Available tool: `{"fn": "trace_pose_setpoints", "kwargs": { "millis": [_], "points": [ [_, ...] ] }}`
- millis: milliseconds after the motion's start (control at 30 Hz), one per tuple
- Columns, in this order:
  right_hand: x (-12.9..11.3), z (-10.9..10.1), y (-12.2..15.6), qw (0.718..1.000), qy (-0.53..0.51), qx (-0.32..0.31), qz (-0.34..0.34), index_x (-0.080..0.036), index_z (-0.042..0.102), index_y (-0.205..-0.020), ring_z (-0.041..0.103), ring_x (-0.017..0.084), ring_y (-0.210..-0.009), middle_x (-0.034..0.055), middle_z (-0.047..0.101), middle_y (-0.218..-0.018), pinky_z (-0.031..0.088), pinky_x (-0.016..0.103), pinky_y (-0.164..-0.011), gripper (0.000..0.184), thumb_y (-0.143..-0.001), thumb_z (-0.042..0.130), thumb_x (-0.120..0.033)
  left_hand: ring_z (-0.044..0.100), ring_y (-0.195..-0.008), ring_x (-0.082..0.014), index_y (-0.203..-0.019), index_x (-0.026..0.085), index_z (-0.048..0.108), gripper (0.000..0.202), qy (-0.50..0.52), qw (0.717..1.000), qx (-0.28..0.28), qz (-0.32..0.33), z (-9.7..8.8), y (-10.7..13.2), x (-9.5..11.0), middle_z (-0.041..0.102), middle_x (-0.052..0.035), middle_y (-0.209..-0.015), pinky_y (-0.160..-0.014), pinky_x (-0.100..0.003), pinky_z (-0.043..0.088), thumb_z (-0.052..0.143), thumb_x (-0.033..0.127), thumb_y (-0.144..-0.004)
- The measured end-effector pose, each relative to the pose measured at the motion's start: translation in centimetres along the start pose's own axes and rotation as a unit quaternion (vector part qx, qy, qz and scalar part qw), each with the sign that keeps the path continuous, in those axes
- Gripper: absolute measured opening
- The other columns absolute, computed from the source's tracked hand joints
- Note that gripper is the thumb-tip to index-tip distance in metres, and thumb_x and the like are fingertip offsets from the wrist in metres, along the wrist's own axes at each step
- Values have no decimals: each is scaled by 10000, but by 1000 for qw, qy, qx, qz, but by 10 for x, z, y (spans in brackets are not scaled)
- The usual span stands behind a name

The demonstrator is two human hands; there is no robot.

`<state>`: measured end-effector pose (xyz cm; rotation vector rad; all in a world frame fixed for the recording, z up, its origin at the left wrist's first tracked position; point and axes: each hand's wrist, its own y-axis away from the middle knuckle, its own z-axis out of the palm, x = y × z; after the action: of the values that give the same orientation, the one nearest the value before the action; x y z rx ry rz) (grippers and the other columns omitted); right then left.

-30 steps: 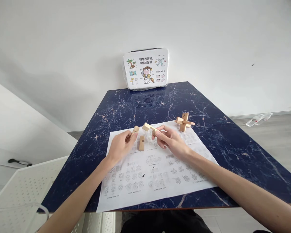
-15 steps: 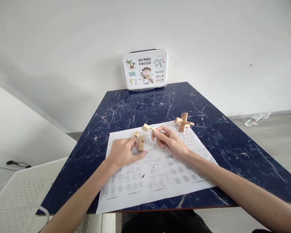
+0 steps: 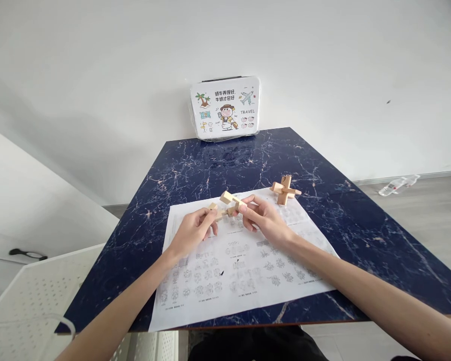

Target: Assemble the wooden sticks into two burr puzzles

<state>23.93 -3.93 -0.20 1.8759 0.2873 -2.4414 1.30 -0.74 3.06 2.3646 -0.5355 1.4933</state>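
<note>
Now we see both our hands above one printed instruction sheet (image 3: 244, 271) on the dark blue marbled surface (image 3: 361, 240). Our left hand (image 3: 191, 231) pinches a notched wooden piece (image 3: 218, 212); whether it holds one or two, we cannot tell. Our right hand (image 3: 266, 220) grips one wooden bar (image 3: 228, 197) by its end, just beside the left hand's wood. One assembled wooden cross puzzle (image 3: 284, 188) stands on the sheet's far corner. One illustrated tin (image 3: 225, 108) leans against the wall.
</note>
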Motion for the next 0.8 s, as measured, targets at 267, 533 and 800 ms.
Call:
{"fn": "trace_pose_setpoints", "kwargs": {
  "millis": [267,533,800],
  "points": [
    [-5,0,1,999,-24,15,-33,-249,639,-1165,488,127,-610,64,714,-1046,377,320,-524,340,-974,719,-519,408,-471,-100,-798,166,619,533,139,983,-99,-71,1,-2,-1,630,-35,-617,-498,-265,300,453,601,-1057],
    [-1,1,2,998,-49,-43,-1,-255,668,-1129,524,146,-623,61,719,-1009,476,369,-635,307,-968,728,-510,381,-458,-106,-738,192,551,554,131,973,-177,-67,-1,0,-4,520,-8,-551,-491,-277,311,370,583,-1086],
    [-1,3,2,997,-69,-34,-13,-238,672,-1116,550,145,-660,60,708,-1006,465,345,-617,301,-975,729,-498,216,-545,-80,-1005,212,569,313,233,934,-257,-82,3,5,4,348,38,-779,-474,-262,194,580,522,-1047]
  ]
}}
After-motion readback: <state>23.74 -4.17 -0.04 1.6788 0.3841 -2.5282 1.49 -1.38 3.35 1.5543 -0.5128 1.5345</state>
